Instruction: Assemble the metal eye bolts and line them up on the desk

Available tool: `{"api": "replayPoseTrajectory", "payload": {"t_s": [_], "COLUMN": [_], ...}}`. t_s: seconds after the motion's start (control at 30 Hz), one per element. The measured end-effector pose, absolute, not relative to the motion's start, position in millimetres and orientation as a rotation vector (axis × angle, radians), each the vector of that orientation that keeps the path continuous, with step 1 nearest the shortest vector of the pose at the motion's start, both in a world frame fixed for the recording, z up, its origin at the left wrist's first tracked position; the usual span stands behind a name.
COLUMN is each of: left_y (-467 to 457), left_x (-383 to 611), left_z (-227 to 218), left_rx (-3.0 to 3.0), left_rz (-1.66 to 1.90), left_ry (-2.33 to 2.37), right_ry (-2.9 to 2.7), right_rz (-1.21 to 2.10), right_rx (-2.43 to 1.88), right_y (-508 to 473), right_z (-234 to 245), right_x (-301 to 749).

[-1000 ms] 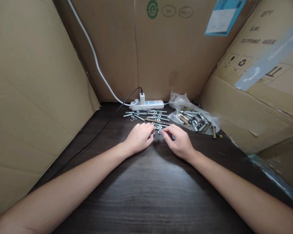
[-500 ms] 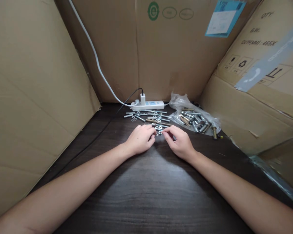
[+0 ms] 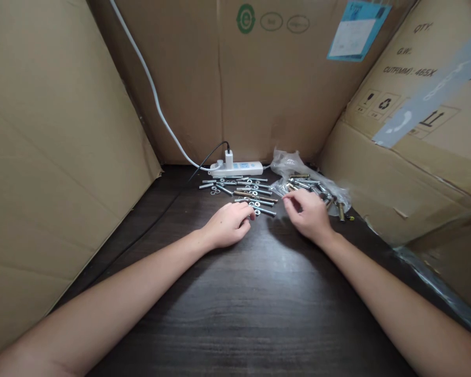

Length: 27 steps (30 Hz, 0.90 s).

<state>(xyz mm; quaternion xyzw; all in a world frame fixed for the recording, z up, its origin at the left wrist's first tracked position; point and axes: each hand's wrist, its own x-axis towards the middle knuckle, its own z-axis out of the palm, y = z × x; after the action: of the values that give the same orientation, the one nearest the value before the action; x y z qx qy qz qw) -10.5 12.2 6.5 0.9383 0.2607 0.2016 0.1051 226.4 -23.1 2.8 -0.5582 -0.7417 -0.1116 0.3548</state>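
Observation:
My left hand [image 3: 228, 225] rests on the dark wooden table [image 3: 235, 303], fingers curled, its fingertips beside a silver bolt [image 3: 265, 211] and small washers [image 3: 255, 204]. Whether it holds anything is hidden. My right hand [image 3: 310, 213] hovers at the near edge of a clear plastic bag [image 3: 294, 163] full of anchor bolts [image 3: 312, 188], fingers bent in a loose pinch above them; nothing shows between the fingers. Rows of loose bolts, sleeves and washers [image 3: 239, 187] lie just beyond both hands.
A white power strip [image 3: 237, 168] with a plugged charger sits at the back, a white cable [image 3: 149, 86] running up and a black cable running left. Cardboard boxes [image 3: 55, 131] wall in the table on the left, back and right [image 3: 408, 131].
My right hand moved right and away from the washers, over to the bag of anchor bolts. A bolt now lies bare where the hands met. My left hand stayed put.

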Motion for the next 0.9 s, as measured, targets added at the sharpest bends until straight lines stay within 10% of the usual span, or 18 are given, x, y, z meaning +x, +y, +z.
{"api": "replayPoseTrajectory", "payload": {"t_s": [0.37,0.9], "left_y": [12.8,10.8], "left_x": [-12.5,-12.5], "left_z": [8.3,11.7], "left_rx": [2.713,2.771], "left_rz": [0.577,0.510], "left_ry": [0.686,0.633], "right_ry": [-1.435,-1.427], "right_rz": [-0.133,-0.075], "right_rx": [-2.616,-2.741], "right_y": [-48.8,-41.1], "right_z": [28.2,18.0], "right_x": [327.5,329.5]}}
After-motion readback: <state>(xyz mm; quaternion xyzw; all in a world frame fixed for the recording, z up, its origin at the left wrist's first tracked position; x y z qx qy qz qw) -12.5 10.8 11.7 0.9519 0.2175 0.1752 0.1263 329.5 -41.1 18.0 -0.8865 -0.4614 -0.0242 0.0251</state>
